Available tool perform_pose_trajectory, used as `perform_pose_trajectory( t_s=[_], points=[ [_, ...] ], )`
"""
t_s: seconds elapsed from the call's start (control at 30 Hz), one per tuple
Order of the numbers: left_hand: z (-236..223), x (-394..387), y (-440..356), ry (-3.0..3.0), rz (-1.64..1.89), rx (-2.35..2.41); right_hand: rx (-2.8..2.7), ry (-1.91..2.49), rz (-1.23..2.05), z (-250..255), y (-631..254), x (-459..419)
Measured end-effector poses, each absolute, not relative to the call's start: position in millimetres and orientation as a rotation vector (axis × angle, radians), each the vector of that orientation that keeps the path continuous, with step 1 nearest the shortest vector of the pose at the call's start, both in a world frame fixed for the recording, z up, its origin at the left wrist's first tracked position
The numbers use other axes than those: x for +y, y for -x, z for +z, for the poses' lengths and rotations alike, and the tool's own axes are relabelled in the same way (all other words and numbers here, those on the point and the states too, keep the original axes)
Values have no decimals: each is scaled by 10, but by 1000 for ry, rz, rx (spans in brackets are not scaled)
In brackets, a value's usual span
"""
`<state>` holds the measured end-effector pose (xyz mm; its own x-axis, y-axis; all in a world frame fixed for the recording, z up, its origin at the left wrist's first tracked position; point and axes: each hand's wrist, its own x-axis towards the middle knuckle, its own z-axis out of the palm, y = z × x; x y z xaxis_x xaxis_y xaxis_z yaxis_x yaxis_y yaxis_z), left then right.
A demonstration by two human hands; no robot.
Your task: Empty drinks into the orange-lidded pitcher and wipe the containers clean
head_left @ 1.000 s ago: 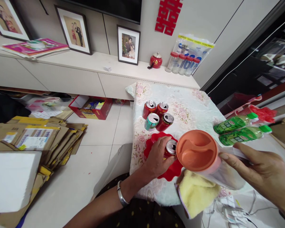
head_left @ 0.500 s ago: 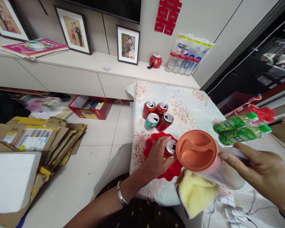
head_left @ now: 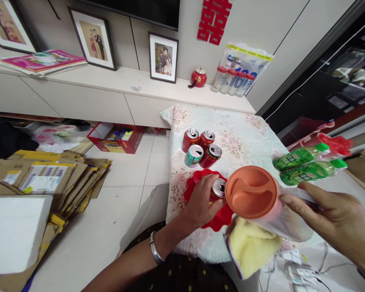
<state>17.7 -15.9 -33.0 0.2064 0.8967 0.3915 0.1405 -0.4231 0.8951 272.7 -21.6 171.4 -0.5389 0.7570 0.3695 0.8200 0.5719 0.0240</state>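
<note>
My left hand [head_left: 200,202] is wrapped round a red drink can [head_left: 218,189] that stands on a red scalloped plate [head_left: 219,219] near the table's front edge. My right hand [head_left: 331,221] grips a clear jug with an orange lid [head_left: 252,192], tilted so the lid faces me, just right of the can. A yellow cloth [head_left: 249,248] lies under the jug at the table's edge. Several more cans [head_left: 200,147], red ones and a teal one, stand grouped farther back on the floral tablecloth [head_left: 243,134].
Two green bottles [head_left: 307,164] lie on the right side of the table beside a red basket [head_left: 331,142]. Flattened cardboard [head_left: 48,174] and a red box [head_left: 117,138] lie on the floor to the left. A sideboard with framed photos [head_left: 163,56] and jars [head_left: 231,81] runs along the wall.
</note>
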Motion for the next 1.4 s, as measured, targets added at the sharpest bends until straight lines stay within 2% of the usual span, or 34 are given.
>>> perform_pose_trajectory(
  t_s=[1.4],
  points=[
    [-325,-162,-175,-1733,1275,993,-2462,1336,-223,1744,-2676,-201]
  ],
)
